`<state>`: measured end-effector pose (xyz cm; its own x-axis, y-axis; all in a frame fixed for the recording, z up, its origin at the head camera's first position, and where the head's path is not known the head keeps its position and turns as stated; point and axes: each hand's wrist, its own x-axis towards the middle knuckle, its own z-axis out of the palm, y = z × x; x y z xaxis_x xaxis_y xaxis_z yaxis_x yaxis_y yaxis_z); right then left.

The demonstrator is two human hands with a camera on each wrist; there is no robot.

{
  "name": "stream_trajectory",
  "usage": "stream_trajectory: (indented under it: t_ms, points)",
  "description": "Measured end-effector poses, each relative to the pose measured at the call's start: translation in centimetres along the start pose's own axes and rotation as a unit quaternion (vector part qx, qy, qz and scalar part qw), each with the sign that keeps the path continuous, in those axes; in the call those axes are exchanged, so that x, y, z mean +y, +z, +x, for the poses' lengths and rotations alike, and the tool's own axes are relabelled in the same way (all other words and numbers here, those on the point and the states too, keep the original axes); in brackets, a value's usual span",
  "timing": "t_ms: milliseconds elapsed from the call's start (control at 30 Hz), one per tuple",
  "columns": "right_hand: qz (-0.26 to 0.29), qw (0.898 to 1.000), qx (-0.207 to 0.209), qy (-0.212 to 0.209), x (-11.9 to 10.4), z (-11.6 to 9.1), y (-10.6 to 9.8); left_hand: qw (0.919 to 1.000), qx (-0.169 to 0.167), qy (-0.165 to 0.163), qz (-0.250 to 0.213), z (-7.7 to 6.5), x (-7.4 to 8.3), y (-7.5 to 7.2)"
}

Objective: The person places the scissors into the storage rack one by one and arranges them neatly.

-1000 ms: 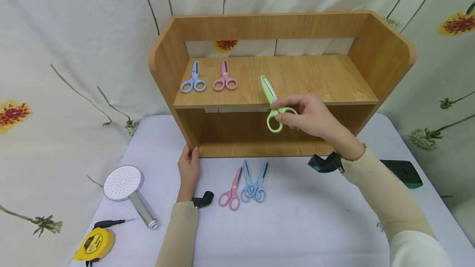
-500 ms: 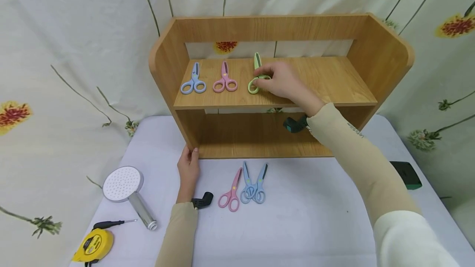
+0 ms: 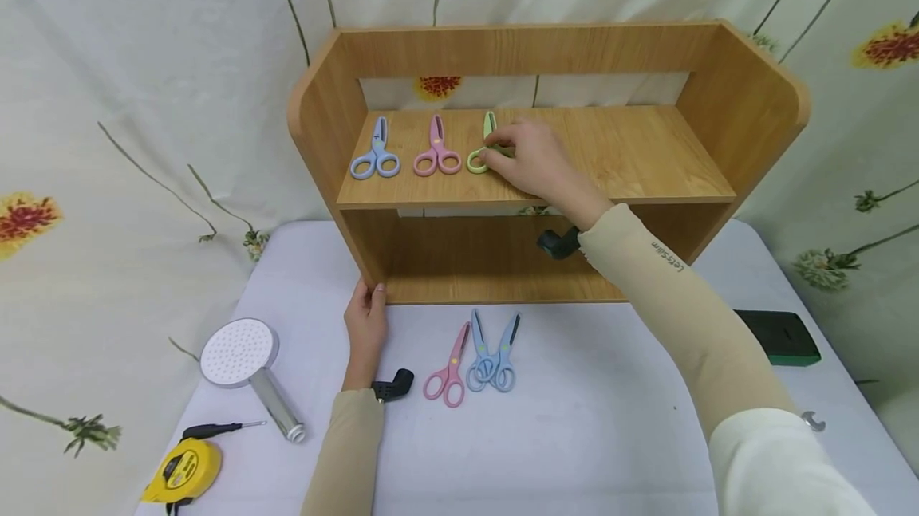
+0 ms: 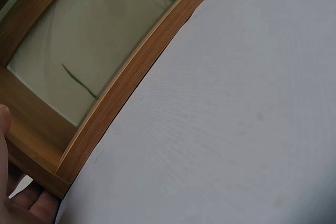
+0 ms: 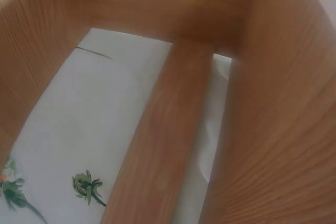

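Note:
Green scissors [image 3: 490, 125] lie on the upper board of a wooden shelf [image 3: 625, 153], pointing backward. My right hand [image 3: 534, 157] pinches their handle, covering part of it. Left of them on that board are pink scissors [image 3: 435, 151] and blue scissors [image 3: 376, 155], spaced apart. My left hand [image 3: 366, 332] grips the shelf's lower left side panel; in the left wrist view the thumb is inside and the fingers [image 4: 39, 203] are outside it. The right wrist view shows the shelf's lower compartment, without the hand.
In front of the shelf lie more pink scissors [image 3: 450, 368] and two overlapping blue scissors [image 3: 491, 360]. A shower head [image 3: 240, 352], a screwdriver [image 3: 211, 431] and a yellow tape measure [image 3: 185, 470] are at the left. A dark green-edged box [image 3: 781, 335] and a wrench [image 3: 813, 421] lie right.
My right hand has carried the green scissors from in front of the upper board back and left onto it, beside the pink pair. My left hand has stayed at the side panel.

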<state>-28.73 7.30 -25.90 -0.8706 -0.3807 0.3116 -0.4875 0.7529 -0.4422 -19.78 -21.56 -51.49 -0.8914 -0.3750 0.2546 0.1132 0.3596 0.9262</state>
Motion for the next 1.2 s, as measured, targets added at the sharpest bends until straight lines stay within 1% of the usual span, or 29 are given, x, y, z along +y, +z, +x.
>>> stream_trajectory:
  t_ms: [167,400,533,600,767,900,967,1133,1200]
  points:
    - [0.008,1.000,0.004,-0.006,0.0,0.0,-0.1,1.0000,0.001,0.001,0.002,0.1,0.0,0.0]
    - [0.011,1.000,0.005,-0.006,-0.1,0.2,-0.2,1.0000,0.003,0.005,-0.006,0.2,-0.1,0.0]
    - [0.018,1.000,0.008,-0.007,-0.2,0.0,-0.2,1.0000,0.002,0.004,0.000,0.2,-0.2,0.0]
    - [0.031,0.999,0.011,-0.004,-0.2,-0.1,-0.2,1.0000,0.001,0.003,0.001,0.2,-0.1,0.0]
    - [0.085,0.996,0.030,-0.002,0.1,-1.0,-0.4,1.0000,0.001,0.001,0.002,0.1,-0.2,0.0]
    - [0.103,0.992,0.069,-0.029,0.8,-2.7,-0.8,1.0000,0.004,0.005,-0.005,0.1,-0.4,0.1]
    - [0.104,0.988,0.101,-0.051,1.2,-4.0,-1.0,0.9999,0.005,0.009,-0.005,0.2,-0.5,0.1]
    - [0.108,0.972,0.181,-0.100,2.1,-8.3,-1.3,0.9999,0.007,0.015,-0.002,0.2,-0.5,0.1]
    - [0.106,0.967,0.200,-0.117,2.4,-10.1,-1.2,0.9999,0.005,0.015,-0.003,0.2,-0.5,0.1]
